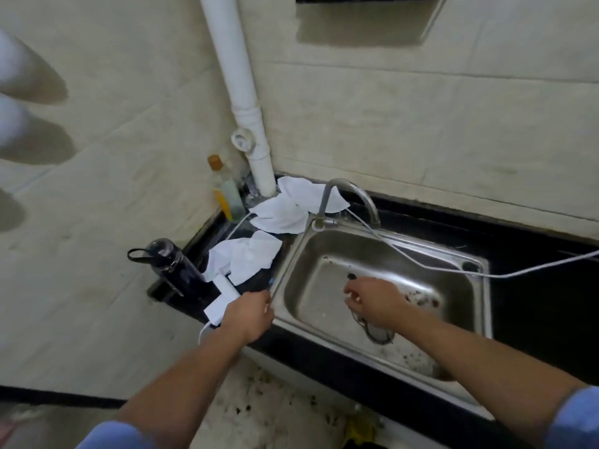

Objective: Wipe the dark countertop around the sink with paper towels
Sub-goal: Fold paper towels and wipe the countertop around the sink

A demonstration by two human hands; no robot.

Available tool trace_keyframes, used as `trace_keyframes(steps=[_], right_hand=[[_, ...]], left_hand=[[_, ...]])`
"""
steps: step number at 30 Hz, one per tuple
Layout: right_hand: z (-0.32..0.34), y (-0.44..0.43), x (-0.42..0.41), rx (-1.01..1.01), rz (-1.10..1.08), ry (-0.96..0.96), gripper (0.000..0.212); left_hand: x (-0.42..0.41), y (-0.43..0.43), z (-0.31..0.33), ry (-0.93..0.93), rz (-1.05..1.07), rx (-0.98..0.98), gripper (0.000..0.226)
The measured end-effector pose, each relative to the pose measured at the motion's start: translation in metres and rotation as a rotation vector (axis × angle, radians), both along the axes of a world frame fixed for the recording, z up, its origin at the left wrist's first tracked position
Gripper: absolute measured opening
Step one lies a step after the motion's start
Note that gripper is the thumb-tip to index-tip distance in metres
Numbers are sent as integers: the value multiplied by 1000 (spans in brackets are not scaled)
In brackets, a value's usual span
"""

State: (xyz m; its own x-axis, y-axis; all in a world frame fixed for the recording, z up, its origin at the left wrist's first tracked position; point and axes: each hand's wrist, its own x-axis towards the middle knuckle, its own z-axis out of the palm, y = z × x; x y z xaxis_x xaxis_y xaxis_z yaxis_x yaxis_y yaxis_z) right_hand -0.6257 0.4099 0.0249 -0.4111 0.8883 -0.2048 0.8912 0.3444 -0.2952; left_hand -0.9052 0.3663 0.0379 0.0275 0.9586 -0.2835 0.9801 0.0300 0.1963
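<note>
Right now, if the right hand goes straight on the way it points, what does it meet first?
Probably the left wall of the sink: the right hand is over the basin, pointing left. Height unclear; if higher, the paper towel.

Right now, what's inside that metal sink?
The right hand reaches into the sink, above dark grime specks on the bottom. The drain peeks out beneath the wrist, mostly covered. Whether the hand holds anything is unclear.

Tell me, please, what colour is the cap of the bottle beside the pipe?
Orange-brown, seen in the head view: the cap tops the clear bottle.
</note>
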Motion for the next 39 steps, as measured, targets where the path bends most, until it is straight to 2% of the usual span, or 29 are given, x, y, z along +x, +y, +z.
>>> trace_keyframes(steps=[6,11,16,19,21,23,27,32,39], right_hand=[[-24,47,-27,-70,84,21,35],[-44,64,-41,-131,78,2,34],[-63,69,-48,-202,-54,-8,34],[-72,67,-51,-250,-127,-41,35],[-75,66,-52,-256,-175,-55,34],[-73,64,-54,-257,-221,-61,33],[-68,60,-61,-281,-294,-59,32],[-56,56,-64,-296,-355,-25,33],[-32,22,-39,-225,-474,51,27]], left_hand=[[-21,44,-12,33,92,-51,29],[-37,88,-38,28,68,-75,38],[-54,146,-69,122,-104,18,40],[-64,175,-85,210,-237,-43,50],[-70,188,-96,274,-289,-88,42],[-76,196,-103,287,-327,-35,27],[-80,211,-90,-56,-206,145,9],[-67,224,-45,-452,-125,206,11],[1,208,-3,-581,-194,272,19]])
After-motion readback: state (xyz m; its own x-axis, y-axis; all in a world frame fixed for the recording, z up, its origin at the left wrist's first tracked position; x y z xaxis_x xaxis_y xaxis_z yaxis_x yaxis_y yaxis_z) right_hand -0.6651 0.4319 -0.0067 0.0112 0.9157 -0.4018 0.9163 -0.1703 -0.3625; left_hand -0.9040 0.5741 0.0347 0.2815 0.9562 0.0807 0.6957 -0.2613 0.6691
